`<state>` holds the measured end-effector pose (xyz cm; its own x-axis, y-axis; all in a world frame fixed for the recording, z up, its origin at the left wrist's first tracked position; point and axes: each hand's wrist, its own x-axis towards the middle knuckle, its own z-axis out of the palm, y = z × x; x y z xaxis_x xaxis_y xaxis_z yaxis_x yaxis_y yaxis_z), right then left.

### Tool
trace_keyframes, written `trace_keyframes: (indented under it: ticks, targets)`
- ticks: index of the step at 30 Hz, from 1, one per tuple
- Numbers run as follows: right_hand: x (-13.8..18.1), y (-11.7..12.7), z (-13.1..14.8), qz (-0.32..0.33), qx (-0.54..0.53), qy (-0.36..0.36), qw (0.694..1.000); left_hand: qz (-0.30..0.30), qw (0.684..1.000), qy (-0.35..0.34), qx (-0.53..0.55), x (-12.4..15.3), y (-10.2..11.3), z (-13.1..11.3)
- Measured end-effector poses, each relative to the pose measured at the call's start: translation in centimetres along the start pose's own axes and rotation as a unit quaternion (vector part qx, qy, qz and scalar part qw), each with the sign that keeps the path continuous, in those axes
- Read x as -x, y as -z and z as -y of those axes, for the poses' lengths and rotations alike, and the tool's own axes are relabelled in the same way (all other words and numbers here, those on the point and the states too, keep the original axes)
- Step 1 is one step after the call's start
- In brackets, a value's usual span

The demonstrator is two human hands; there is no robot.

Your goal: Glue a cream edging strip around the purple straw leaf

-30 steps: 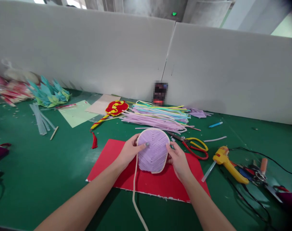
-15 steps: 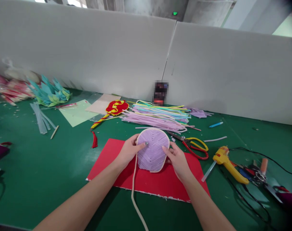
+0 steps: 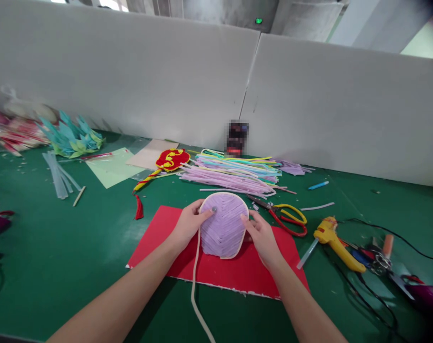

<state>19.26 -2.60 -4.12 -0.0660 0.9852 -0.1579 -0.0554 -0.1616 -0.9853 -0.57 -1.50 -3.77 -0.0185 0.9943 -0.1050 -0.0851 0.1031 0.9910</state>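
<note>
A rounded panel (image 3: 224,228) covered in lilac strips laid in a V pattern is held upright between my two hands. Cream cord (image 3: 195,281) edges it, and a loose length hangs from its left side down to the table's front. My left hand (image 3: 191,221) grips the upper left rim, thumb on the front face. On the right rim, my right hand (image 3: 261,236) pinches with its thumb in front; the fingers behind are partly hidden. Under the panel lies a red sheet (image 3: 159,238) with a rough white front edge.
Scissors (image 3: 287,219) lie right of the panel, with a yellow glue gun (image 3: 339,243) and its cable farther right. Behind are a pile of pastel pipe cleaners (image 3: 234,174) and a red-and-yellow fan (image 3: 171,159). A grey partition (image 3: 130,71) bounds the back.
The panel and both hands have shifted very slightly left and down in view. The grip on the panel is the same.
</note>
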Motion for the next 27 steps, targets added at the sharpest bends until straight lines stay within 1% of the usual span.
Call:
trace_keyframes:
  ticks: [6,8,12,15,18,20,22,24,27]
  targets:
    - [-0.5,0.8,-0.3,-0.057,0.033,0.054,0.996,0.029,0.999,0.015,-0.018,0.1,-0.2,0.0]
    - [-0.4,0.8,-0.1,-0.060,0.046,0.059,0.995,0.036,0.999,0.015,-0.025,0.1,-0.3,-0.1]
    - [0.0,0.5,0.4,-0.043,0.058,0.047,0.996,0.051,0.998,0.018,-0.024,0.3,-0.4,-0.2]
    - [-0.2,0.5,0.1,-0.051,0.040,0.054,0.996,0.057,0.998,0.021,0.024,0.4,-0.5,-0.1]
    - [-0.7,0.9,-0.5,-0.080,0.009,0.066,0.995,0.050,0.994,0.045,0.080,0.4,-0.6,0.2]
    - [-1.0,1.2,-0.7,-0.100,-0.009,0.071,0.992,0.073,0.992,0.051,0.084,0.3,-0.6,0.3]
    - [-1.2,1.4,-0.8,-0.114,-0.021,0.073,0.991,0.112,0.990,0.043,0.072,0.2,-0.5,0.4]
    - [-1.2,1.5,-0.7,-0.121,-0.027,0.074,0.990,0.139,0.988,0.035,0.064,0.1,-0.5,0.5]
    - [-1.1,1.5,-0.7,-0.123,-0.031,0.074,0.989,0.141,0.988,0.032,0.059,0.1,-0.4,0.5]
